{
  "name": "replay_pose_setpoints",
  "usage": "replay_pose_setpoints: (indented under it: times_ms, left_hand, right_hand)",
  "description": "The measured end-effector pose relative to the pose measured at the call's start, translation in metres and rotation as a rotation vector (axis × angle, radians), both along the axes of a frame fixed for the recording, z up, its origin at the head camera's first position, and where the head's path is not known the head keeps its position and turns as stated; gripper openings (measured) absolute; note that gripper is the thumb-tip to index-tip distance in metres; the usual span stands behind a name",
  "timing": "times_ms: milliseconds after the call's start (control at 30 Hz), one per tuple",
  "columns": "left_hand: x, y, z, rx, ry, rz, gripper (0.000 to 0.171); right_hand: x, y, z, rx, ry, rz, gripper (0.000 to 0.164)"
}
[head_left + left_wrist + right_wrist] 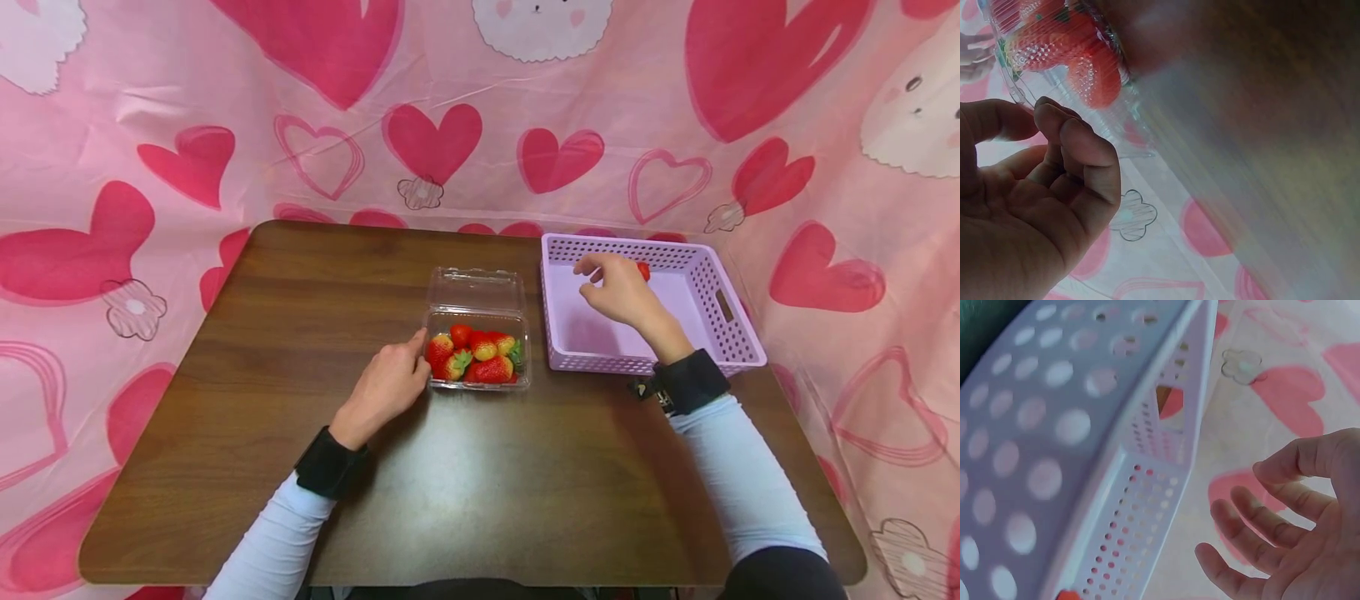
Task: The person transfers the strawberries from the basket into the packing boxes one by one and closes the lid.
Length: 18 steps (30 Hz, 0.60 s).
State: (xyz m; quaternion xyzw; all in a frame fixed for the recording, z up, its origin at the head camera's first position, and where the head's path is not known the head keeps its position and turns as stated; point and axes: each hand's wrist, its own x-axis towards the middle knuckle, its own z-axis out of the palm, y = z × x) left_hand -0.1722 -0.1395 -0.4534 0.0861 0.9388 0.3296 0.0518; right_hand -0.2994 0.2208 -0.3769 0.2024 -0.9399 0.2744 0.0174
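A clear plastic clamshell box (477, 387) with its lid (477, 290) raised holds several strawberries (491, 369). At the box's left rim is my left hand (388, 379); in the left wrist view its thumb and forefinger (1060, 122) pinch the box edge, with the other fingers curled. Over the lilac perforated basket (585, 360) hovers my right hand (618, 290), its fingers loosely bent and nothing between them. One strawberry (643, 271) lies inside the basket, partly hidden behind that hand. The right wrist view shows the empty fingers (1260, 525) beside the basket wall (1029, 456).
The box and basket stand side by side on a brown wooden table (300, 292), the basket toward the back right corner. A pink cloth (450, 75) with hearts hangs behind and around the table.
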Motion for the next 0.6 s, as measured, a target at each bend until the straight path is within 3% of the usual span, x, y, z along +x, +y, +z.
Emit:
replay_pose_setpoints:
  times_ms: [300, 600]
  left_hand:
    - [0.001, 0.000, 0.000, 0.006, -0.009, 0.005, 0.059]
    - [0.002, 0.001, 0.000, 0.004, -0.002, 0.001, 0.058]
  right_hand:
    - [-0.021, 0.016, 0.001, 0.042, 0.006, -0.064, 0.027]
    - [-0.038, 0.039, 0.001, 0.090, -0.059, -0.147, 0.031]
